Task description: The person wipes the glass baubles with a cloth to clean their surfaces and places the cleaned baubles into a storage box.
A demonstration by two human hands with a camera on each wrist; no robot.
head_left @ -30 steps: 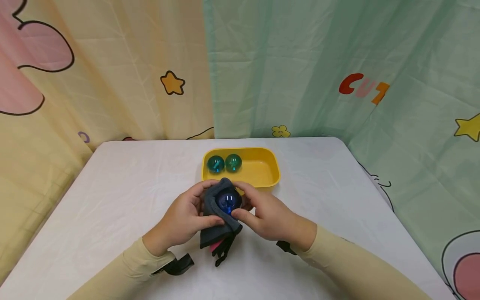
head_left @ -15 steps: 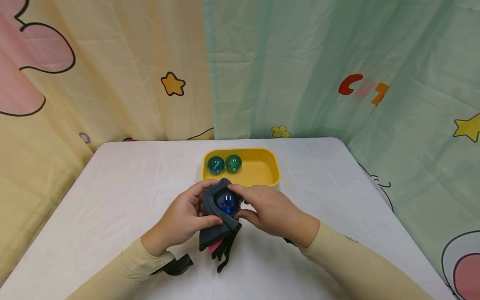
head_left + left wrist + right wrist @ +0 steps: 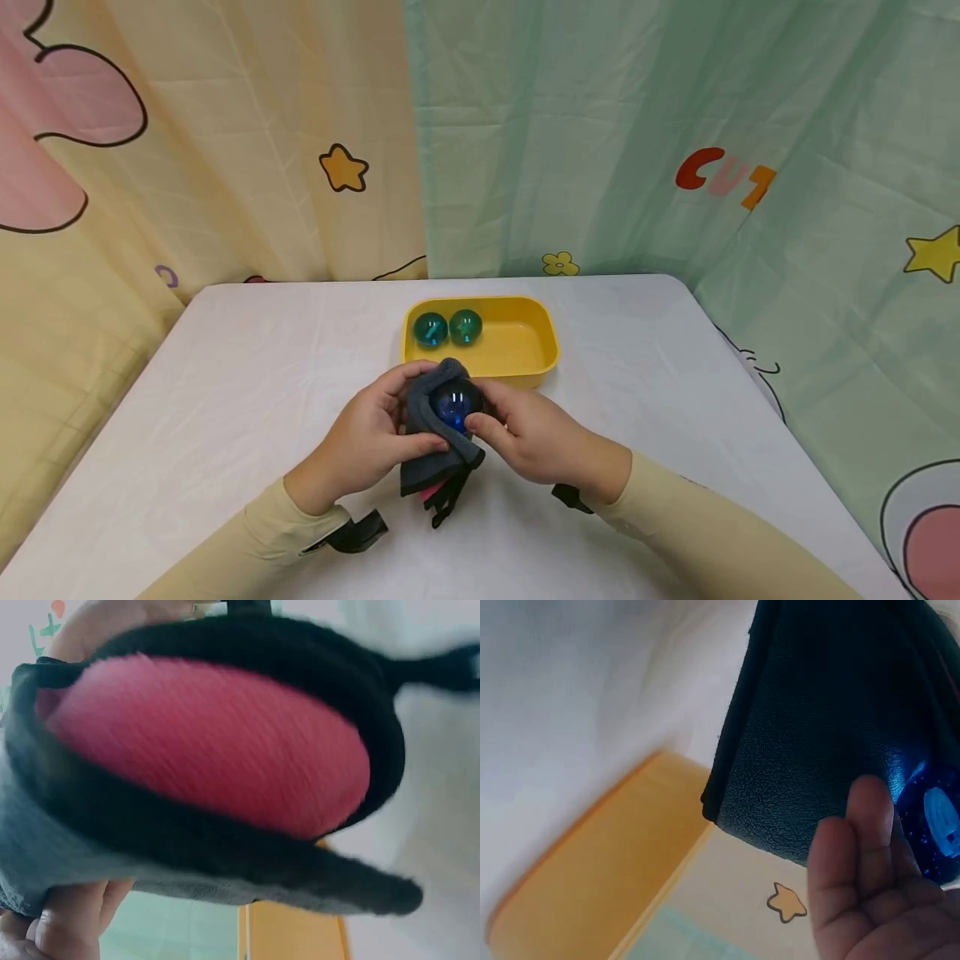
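Observation:
A clear dark-blue ball (image 3: 455,406) nestles in a fold of a dark grey cloth (image 3: 426,468) in the head view. The cloth has black edging, and its fuzzy pink side (image 3: 217,742) fills the left wrist view. My left hand (image 3: 360,439) grips the cloth from the left, thumb across its front. From the right, my right hand (image 3: 538,433) holds the ball, thumb on the near side and the other fingers mostly hidden behind. In the right wrist view, those fingers (image 3: 871,814) lie against the ball and beside the cloth.
Just beyond the hands stands a yellow tray (image 3: 517,371) with a teal ball (image 3: 431,330) and a green ball (image 3: 466,327) at its left end. A white-covered table (image 3: 285,358) lies underneath. Printed curtains (image 3: 570,142) hang behind and at the sides.
My right hand has shifted from having its fingers over the ball's upper side to holding it with the thumb in front and fingers behind. The left hand has barely moved.

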